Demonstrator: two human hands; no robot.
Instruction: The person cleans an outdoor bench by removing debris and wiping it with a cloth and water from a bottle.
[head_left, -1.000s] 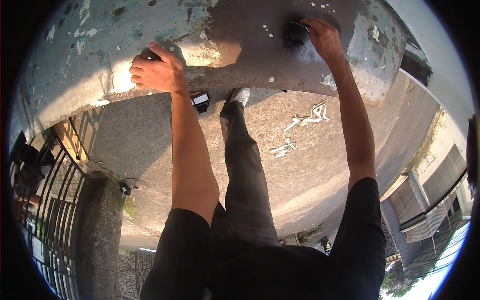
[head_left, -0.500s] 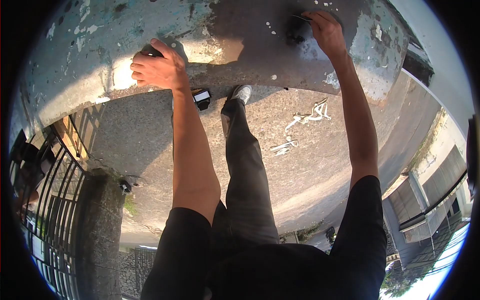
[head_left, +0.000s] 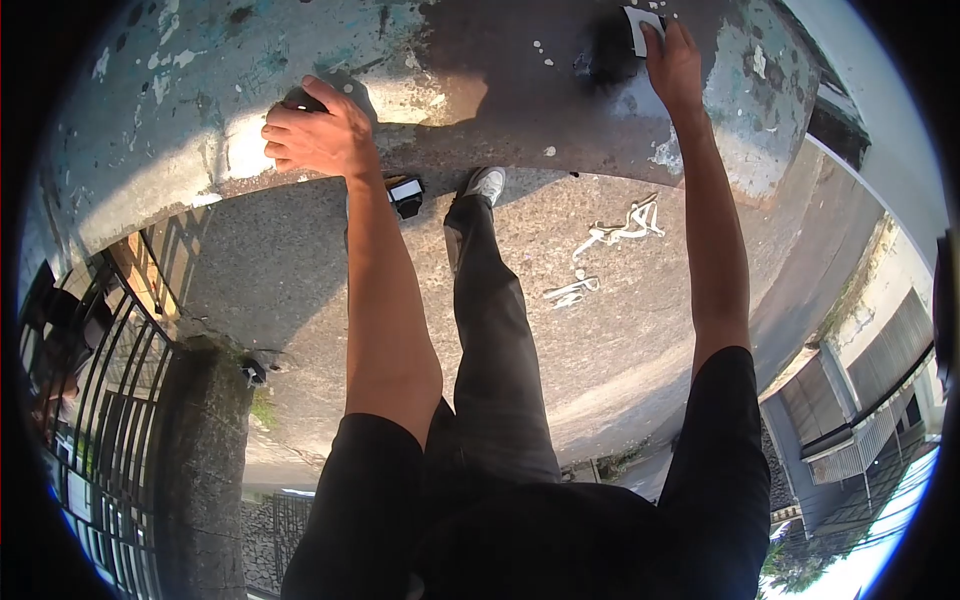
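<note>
Right hand [head_left: 676,68] at the upper right pinches a pale flat card [head_left: 645,32] between thumb and fingers, the card standing out past the fingertips toward the left. Just beside it, a black smudge [head_left: 606,62] marks the surface [head_left: 520,85]. Left hand [head_left: 318,130], well apart from the right, lies near the surface's lower edge, fingers bent and the thumb raised beside a dark thing [head_left: 296,100]; too much is hidden to tell what that is or whether it is gripped. Sunlight falls on the surface around the left hand, while the part near the card is dark brown with white flecks.

Below the edge, a black box [head_left: 408,207] with a white panel sits beside the left forearm, near a white shoe [head_left: 487,184]. White shapes [head_left: 622,230] lie on the ground [head_left: 610,340]. Farther out are a railing [head_left: 118,405] at left and a building [head_left: 880,365] at right.
</note>
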